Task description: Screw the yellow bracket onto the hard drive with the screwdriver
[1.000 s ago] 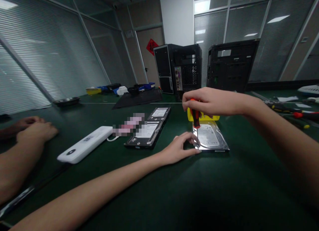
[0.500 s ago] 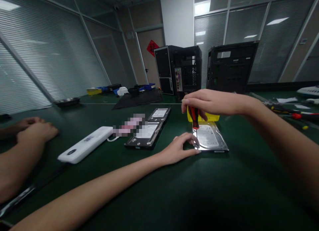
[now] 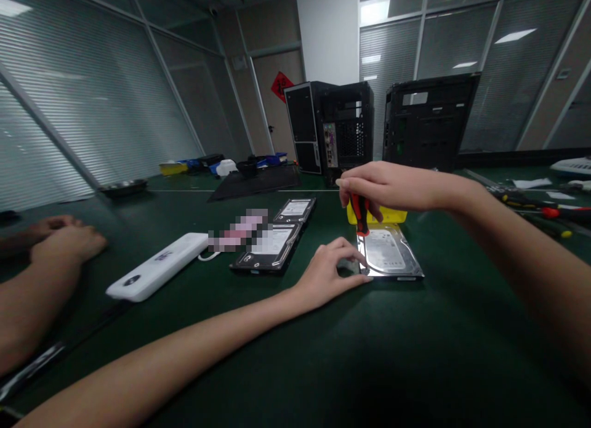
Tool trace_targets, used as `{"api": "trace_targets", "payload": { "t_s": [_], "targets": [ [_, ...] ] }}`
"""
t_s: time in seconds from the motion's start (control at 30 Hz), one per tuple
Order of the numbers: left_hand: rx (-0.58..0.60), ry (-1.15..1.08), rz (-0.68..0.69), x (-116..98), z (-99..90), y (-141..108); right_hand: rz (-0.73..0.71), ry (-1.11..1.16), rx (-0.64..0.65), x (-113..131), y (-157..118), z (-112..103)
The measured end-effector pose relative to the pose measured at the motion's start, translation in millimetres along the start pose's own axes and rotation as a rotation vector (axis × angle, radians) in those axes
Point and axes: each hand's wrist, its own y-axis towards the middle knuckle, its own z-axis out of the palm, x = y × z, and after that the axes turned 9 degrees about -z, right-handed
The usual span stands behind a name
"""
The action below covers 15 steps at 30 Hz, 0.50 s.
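Observation:
A silver hard drive (image 3: 390, 252) lies flat on the dark green table, label side up. My left hand (image 3: 330, 268) grips its near left corner, the thumb at the front edge and the fingertips on the left side. Above the drive's far left part, my right hand (image 3: 369, 188) is closed round the handle of a red and black screwdriver (image 3: 362, 222), which points down. The screwdriver's tip is too fine to make out against the shiny metal. Directly behind the drive sits a yellow tray (image 3: 390, 215), partly covered by my right hand.
Two more hard drives (image 3: 268, 249) lie left of my left hand, beside a white power strip (image 3: 159, 265). Another person's hands (image 3: 69, 240) rest at the far left. Black computer cases (image 3: 346, 126) stand behind; tools (image 3: 535, 206) lie at right.
Very little differs. My left hand's fingers have shifted slightly at the drive's corner, and my right hand with the screwdriver has moved a touch. The drive stays in place.

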Motion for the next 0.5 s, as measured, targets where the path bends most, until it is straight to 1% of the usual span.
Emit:
{"api": "trace_targets", "payload": {
  "t_s": [0.1,0.23,0.37,0.5],
  "targets": [
    [-0.027,0.061,0.0,-1.4,0.2,-1.1,0.008,0.004,-0.001,-1.5,-0.1,-1.0],
    [-0.027,0.084,0.011,-1.1,0.8,-0.9,0.022,0.001,0.014,-1.8,-0.1,-1.0],
    [-0.019,0.062,0.014,-0.4,1.2,-0.7,0.015,0.008,0.008,-1.1,0.2,-0.6],
    [0.026,-0.011,0.018,0.5,0.8,0.0,0.022,0.048,0.014,-1.7,0.3,-1.8]
  ]
}}
